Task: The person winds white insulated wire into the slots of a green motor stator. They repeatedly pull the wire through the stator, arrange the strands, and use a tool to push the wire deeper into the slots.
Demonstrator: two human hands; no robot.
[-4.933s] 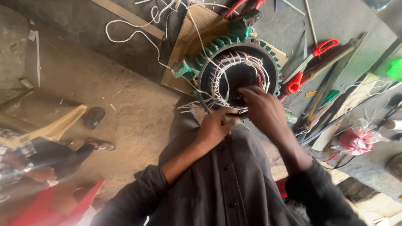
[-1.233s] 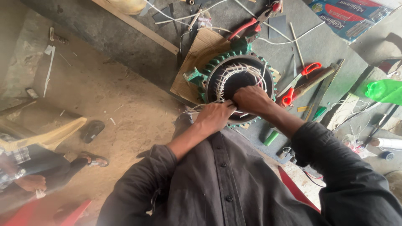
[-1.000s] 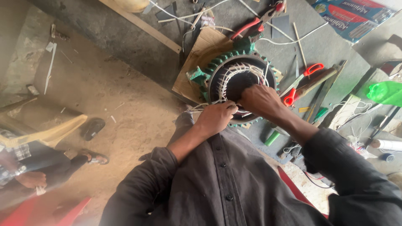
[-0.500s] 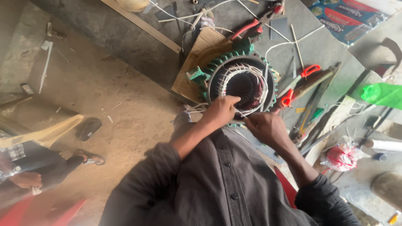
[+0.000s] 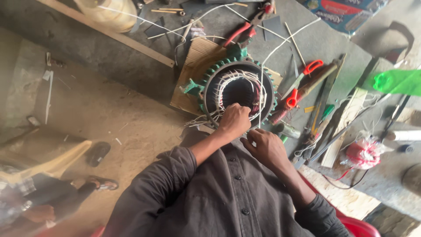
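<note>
A round motor stator with green cooling fins lies on its side on a scrap of cardboard on the grey tabletop, its open bore turned up toward the person so the windings inside can be reached from above. The left hand rests on the near rim of the stator with its fingers curled shut into the bore — they appear to pinch the white cord or sleeving there, though the fingertips themselves are hidden. The right hand hangs just below and beside it, off the stator, fingers loosely bent and holding nothing that can be made out. A thin white cord runs from the stator's rim up across the tabletop. Tools lie within reach to the right: red-handled scissors, red-handled pliers above the stator, a wooden-handled tool and a red ball of wrapped material. At the lower left another person sits on the dirt floor, near a dark sandal.
</note>
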